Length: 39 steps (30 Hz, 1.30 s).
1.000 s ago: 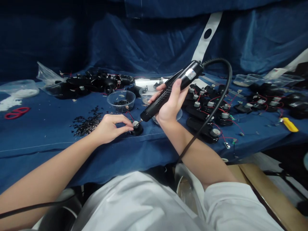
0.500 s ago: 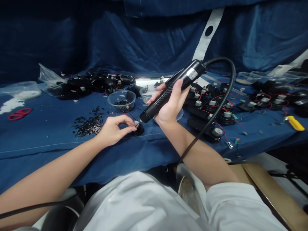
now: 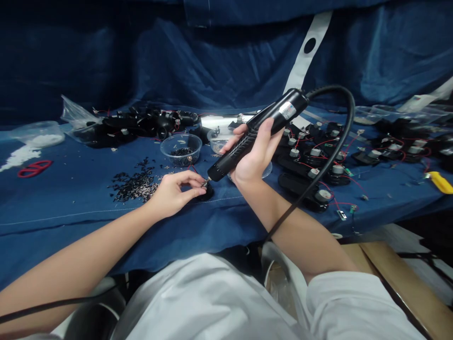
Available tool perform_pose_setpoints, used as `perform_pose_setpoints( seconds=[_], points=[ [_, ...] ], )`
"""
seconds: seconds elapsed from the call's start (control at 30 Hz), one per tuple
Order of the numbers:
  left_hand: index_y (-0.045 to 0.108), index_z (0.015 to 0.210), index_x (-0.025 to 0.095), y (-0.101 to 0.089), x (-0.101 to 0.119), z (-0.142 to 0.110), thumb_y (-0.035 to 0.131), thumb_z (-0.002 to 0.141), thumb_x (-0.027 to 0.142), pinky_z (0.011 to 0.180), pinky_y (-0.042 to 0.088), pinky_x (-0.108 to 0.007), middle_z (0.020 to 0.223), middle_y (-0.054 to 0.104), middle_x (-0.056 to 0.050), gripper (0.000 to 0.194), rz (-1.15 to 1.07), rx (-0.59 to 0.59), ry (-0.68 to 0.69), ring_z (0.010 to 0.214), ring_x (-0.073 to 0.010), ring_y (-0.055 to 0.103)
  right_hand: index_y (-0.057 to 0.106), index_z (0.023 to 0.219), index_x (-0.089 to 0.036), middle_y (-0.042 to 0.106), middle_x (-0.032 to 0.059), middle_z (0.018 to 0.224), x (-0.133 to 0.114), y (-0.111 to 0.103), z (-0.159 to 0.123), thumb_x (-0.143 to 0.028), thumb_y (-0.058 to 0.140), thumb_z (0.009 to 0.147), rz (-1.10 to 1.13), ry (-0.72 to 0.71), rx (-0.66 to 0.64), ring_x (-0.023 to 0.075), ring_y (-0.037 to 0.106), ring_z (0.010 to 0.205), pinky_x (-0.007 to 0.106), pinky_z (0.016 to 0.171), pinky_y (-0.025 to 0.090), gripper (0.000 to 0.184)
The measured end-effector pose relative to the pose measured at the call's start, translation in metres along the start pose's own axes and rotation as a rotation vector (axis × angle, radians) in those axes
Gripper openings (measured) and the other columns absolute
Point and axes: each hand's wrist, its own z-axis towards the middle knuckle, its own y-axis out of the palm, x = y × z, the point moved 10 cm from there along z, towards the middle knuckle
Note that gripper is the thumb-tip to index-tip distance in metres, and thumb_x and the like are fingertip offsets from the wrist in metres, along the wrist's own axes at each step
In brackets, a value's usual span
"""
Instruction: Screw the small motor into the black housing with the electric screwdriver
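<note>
My right hand [image 3: 253, 158] is wrapped round a black electric screwdriver [image 3: 260, 132], which tilts down to the left with its cord looping off the top. The thin bit [image 3: 206, 182] at its lower end reaches the fingertips of my left hand [image 3: 176, 192]. Those fingers are closed in a pinch; what lies between them is too small to make out. Just under the bit and fingertips sits a small round black part [image 3: 207, 192] on the table, partly hidden by my left hand. A thin red wire rises behind it.
Loose black pieces and small screws [image 3: 136, 183] lie left of my hands. Behind stands a clear bowl [image 3: 181, 150] of dark bits. Wired black assemblies [image 3: 311, 186] spread over the right side, beside a yellow-handled tool [image 3: 440, 182]. Red scissors [image 3: 34, 168] lie far left.
The whole view has shifted slightly, so everything sits a little further right. Both hands keep their hold, the screwdriver bit still at the left fingertips.
</note>
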Motion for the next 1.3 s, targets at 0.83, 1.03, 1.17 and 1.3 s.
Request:
perform_pose_setpoints(
  seconds=[0.83, 1.03, 1.17, 1.3],
  points=[
    [0.077, 0.12, 0.024, -0.057, 0.04, -0.009, 0.081, 0.087, 0.034, 0.092, 0.061, -0.038, 0.098, 0.079, -0.004, 0.034, 0.141, 0.261, 0.227, 0.091, -0.0215, 0.073, 0.04, 0.122, -0.032, 0.074, -0.0077, 0.086, 0.006, 0.007, 0.003, -0.068, 0.052, 0.101, -0.053, 0.037, -0.158, 0.0073, 0.057, 0.037, 0.02, 0.029, 0.038, 0.043],
    [0.071, 0.119, 0.024, -0.074, 0.046, -0.012, 0.074, 0.091, 0.033, 0.096, 0.06, -0.041, 0.115, 0.074, -0.006, 0.03, 0.277, 0.394, 0.337, 0.101, -0.0226, 0.07, 0.042, 0.115, -0.033, 0.071, -0.0061, 0.078, 0.003, -0.017, 0.015, -0.071, 0.044, 0.1, -0.081, 0.026, 0.138, 0.0086, 0.053, 0.035, 0.022, 0.028, 0.033, 0.042],
    [0.072, 0.108, 0.022, -0.062, 0.044, -0.008, 0.071, 0.093, 0.032, 0.09, 0.059, -0.038, 0.102, 0.074, -0.004, 0.018, 0.405, 0.373, 0.312, 0.09, -0.0196, 0.069, 0.045, 0.124, -0.039, 0.073, -0.0047, 0.086, 0.002, -0.022, 0.028, -0.069, 0.032, 0.104, -0.148, -0.052, 0.146, 0.0087, 0.057, 0.038, 0.021, 0.032, 0.032, 0.038],
    [0.073, 0.11, 0.022, -0.05, 0.044, -0.003, 0.073, 0.095, 0.038, 0.093, 0.058, -0.039, 0.099, 0.078, -0.003, 0.022, 0.439, 0.354, 0.271, 0.091, -0.0199, 0.071, 0.043, 0.125, -0.039, 0.074, -0.0066, 0.086, 0.003, -0.031, 0.03, -0.066, 0.041, 0.103, -0.13, -0.037, 0.217, 0.0093, 0.058, 0.038, 0.02, 0.034, 0.036, 0.036]
  ],
)
